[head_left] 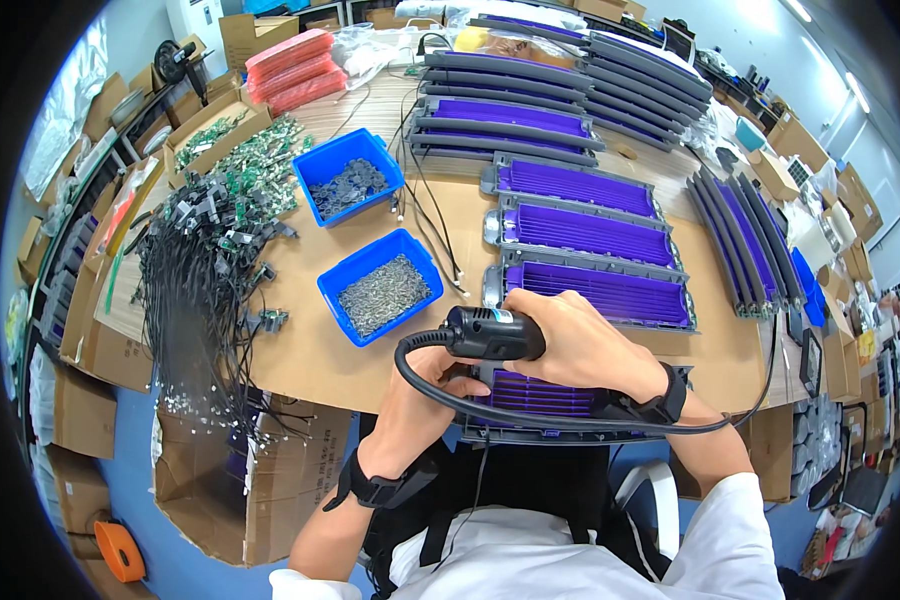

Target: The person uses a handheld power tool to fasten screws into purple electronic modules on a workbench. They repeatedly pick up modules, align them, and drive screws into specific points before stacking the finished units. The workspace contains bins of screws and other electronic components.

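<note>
My right hand is wrapped round a black corded electric screwdriver, held over the left end of the nearest grey-and-purple slatted housing. Below the tool, my left hand has its fingers drawn together at that same end. The screwdriver and its cable partly cover those fingers, so what they pinch is hidden. The tool's tip is also out of sight. From the screwdriver a thick black cable loops across the housing and over my right wrist.
Beyond lie several similar housings, with more stacked behind. Left of them stand a blue bin of screws and a blue bin of dark small parts. Bundled black cables with small boards hang over the table's left edge, above an open cardboard box.
</note>
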